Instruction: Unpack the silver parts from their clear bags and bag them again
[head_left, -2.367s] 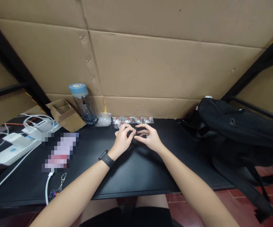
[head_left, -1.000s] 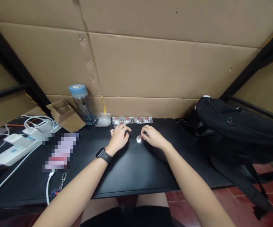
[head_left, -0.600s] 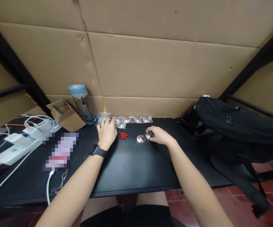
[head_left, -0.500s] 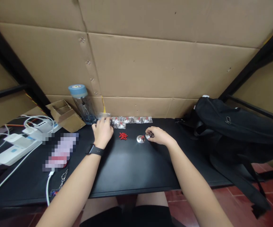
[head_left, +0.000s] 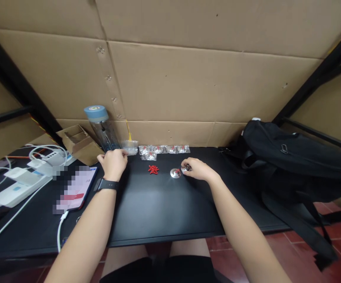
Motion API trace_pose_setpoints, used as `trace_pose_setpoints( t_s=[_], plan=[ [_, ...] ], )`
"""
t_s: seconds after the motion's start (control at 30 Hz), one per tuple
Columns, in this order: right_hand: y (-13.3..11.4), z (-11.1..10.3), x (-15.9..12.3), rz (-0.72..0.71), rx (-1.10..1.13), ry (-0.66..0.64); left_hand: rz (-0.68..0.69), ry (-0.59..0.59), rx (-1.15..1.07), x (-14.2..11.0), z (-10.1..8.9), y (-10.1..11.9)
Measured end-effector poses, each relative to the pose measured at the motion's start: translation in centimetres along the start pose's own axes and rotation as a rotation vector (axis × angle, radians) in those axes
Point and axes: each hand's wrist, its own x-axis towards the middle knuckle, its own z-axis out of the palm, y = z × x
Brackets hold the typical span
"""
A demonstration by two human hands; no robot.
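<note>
My right hand (head_left: 196, 169) rests on the black table (head_left: 164, 208), its fingers pinched round a small silver disc (head_left: 186, 168). A second silver disc (head_left: 175, 173) lies just left of it, with a small red piece on it. A little heap of red pieces (head_left: 153, 169) lies further left. My left hand (head_left: 113, 162), a black watch (head_left: 105, 184) on its wrist, sits curled near a clear plastic bag (head_left: 129, 147) and the water bottle (head_left: 102, 127). What its fingers hold is hidden. A row of small clear packets (head_left: 164, 149) lines the back wall.
An open cardboard box (head_left: 80, 142) stands left of the bottle. A phone (head_left: 75, 188), a white power strip (head_left: 18, 179) and white cables (head_left: 58, 232) fill the left side. A black backpack (head_left: 294, 161) covers the right. Cardboard sheets (head_left: 188, 78) wall the back.
Both hands were together at the middle. The red pieces and one silver disc now lie on the table. My left hand has moved left toward the bottle; my right stays on the second disc.
</note>
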Motion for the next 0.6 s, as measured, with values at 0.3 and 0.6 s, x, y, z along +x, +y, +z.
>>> trace_pose_setpoints(
  t_s=[0.3, 0.6],
  plan=[
    [0.0, 0.0, 0.0, -0.015, 0.005, -0.018, 0.037, -0.043, -0.013, 0.4, 0.1, 0.1],
    [0.0, 0.0, 0.1, -0.017, 0.003, -0.025, 0.162, -0.210, 0.007, 0.2, 2.2, -0.8]
  ],
)
